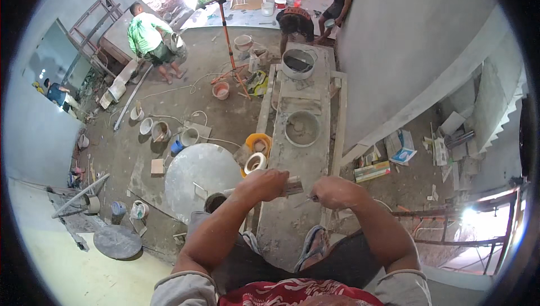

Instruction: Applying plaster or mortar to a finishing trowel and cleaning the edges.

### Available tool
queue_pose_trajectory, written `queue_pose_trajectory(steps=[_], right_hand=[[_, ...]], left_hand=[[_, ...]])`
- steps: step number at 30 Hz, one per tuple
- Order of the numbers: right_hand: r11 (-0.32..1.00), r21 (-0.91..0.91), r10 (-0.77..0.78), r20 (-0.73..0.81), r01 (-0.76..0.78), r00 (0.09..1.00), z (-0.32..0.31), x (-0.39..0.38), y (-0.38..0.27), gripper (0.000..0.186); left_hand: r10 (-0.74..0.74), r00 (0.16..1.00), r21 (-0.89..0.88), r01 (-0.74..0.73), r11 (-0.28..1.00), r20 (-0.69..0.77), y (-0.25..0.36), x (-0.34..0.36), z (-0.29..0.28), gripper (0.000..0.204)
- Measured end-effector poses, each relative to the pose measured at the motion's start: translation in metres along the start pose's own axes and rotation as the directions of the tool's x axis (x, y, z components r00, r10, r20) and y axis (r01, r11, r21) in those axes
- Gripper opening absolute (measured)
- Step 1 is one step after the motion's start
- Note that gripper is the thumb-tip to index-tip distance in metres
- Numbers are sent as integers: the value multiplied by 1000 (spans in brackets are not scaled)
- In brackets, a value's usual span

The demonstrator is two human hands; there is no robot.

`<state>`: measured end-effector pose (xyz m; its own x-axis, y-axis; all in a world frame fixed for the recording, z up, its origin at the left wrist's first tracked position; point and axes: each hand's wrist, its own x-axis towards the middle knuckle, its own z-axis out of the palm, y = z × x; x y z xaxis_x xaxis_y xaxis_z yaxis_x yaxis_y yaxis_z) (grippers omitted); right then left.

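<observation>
Both my hands are held out in front of me above a plank platform (289,219) smeared with cement. My left hand (264,185) is closed on a small flat piece (293,185), grey-brown and crusted; its exact kind does not show. Close by, my right hand (337,193) has its fingers bent together around something thin that I cannot make out. A gap separates the two hands. Beyond them on the planks stands a round tub (302,128) with grey mortar in it. Farther along is a larger bucket (298,64) with dark contents.
Left of the planks are a round grey board (202,176), a yellow tub (259,144) and several buckets (161,131). An orange tripod (228,41) holds a light. One person in green (147,34) carries a bucket; another (296,21) bends at the platform's far end. A wall (405,41) rises at right.
</observation>
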<state>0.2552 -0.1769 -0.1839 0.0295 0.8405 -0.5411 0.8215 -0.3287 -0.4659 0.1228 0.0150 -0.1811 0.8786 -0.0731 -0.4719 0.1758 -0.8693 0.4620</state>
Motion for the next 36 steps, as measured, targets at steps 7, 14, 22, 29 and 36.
queue_pose_trajectory(steps=[7,14,22,29,36], right_hand=[[998,-60,32,23,-30,999,0,1,-3,19],[999,6,38,12,-38,999,-2,-3,-7,17],[995,-91,35,41,-31,999,-6,-4,-12,18],[998,-46,50,39,-48,998,-7,-5,-13,19],[999,3,54,-11,-54,999,-2,-5,-10,20]], left_hand=[[33,999,21,-32,999,-20,-8,5,11,31],[15,1000,48,-15,999,-5,0,1,6,26],[32,999,77,-32,996,-5,2,0,6,22],[42,999,72,-40,997,-27,-2,2,10,25],[28,1000,73,-28,997,-8,3,0,6,23]])
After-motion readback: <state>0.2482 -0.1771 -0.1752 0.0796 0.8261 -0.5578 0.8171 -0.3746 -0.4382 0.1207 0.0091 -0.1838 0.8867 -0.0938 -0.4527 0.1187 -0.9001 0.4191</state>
